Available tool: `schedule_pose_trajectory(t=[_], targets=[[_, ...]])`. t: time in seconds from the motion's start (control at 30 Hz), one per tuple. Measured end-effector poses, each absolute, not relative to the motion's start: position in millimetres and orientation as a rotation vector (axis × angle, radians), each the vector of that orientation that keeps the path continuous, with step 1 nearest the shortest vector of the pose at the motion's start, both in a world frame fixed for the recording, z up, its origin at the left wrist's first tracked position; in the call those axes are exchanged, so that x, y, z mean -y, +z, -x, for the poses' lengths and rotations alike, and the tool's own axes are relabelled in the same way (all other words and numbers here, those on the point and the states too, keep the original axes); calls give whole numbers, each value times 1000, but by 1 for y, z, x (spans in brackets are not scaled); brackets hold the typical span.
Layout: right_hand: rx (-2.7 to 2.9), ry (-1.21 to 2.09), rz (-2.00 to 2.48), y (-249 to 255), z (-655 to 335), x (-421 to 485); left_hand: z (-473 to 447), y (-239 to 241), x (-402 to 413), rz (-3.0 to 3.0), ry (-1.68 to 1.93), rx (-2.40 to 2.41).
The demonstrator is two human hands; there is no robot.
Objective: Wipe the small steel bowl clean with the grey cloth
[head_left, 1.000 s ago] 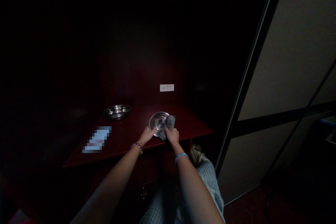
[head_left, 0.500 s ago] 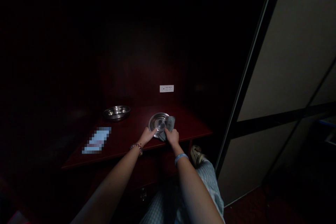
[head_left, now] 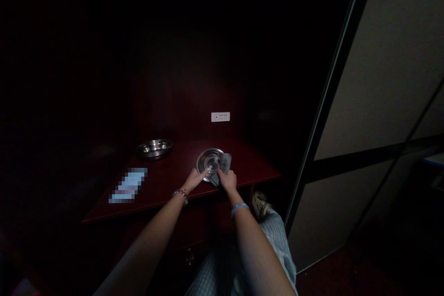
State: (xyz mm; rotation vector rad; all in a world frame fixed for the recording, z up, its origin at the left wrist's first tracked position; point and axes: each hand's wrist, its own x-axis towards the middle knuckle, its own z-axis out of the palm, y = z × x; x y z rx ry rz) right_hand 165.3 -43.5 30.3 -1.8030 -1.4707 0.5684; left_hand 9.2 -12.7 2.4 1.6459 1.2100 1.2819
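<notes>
A round, shiny metal bowl is tilted toward me above the near edge of the dark red desk. My left hand grips its lower left rim, thumb lying over the inside and fingers hidden behind. At the lower right, my right hand is closed on a grey cloth folded over the bowl's right rim. The cloth also shows below the bowl, left of that hand. Whether the bowl touches the desk I cannot tell.
More metal bowls, apparently stacked, stand at the desk's back left. A pixelated pale blue object lies nearer on the left. A white socket strip is on the back wall. A panelled door rises at the right.
Almost nothing differs. Both hands keep their hold on the bowl and the cloth, and the other bowls stay where they were.
</notes>
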Motion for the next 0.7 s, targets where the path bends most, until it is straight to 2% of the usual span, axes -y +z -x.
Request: schedule_pose_trajectory(t=[0.7], targets=[[1490, 577, 1826, 32, -164, 45, -13, 11, 17, -1459, 1366, -1220]])
